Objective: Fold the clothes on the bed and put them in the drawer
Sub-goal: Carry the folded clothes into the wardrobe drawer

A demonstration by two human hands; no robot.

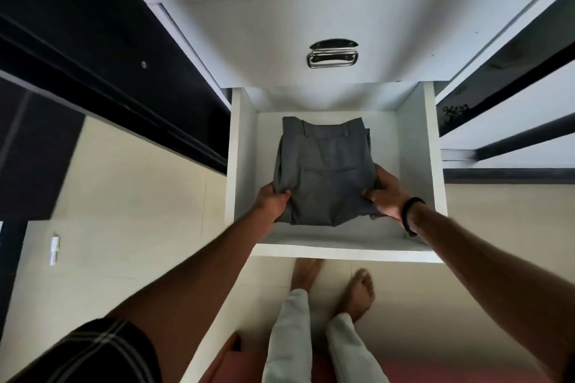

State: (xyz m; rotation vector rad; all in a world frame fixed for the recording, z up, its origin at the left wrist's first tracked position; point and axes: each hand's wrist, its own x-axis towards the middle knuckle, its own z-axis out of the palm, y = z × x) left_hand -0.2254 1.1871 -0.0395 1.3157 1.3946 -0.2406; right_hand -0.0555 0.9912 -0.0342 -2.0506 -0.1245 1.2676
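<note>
A folded pair of grey trousers (323, 165) sits inside the open white drawer (342, 253), waistband toward the back. My left hand (272, 200) grips the near left corner of the trousers. The near right corner is held by my right hand (387, 196), with a black band on its wrist. Both arms reach down over the drawer's front edge.
A closed white drawer with a metal handle (333, 54) is above the open one. Dark cabinet panels (93, 56) stand at the left, dark shelf edges (504, 121) at the right. My bare feet (357, 292) stand on the pale floor below the drawer front.
</note>
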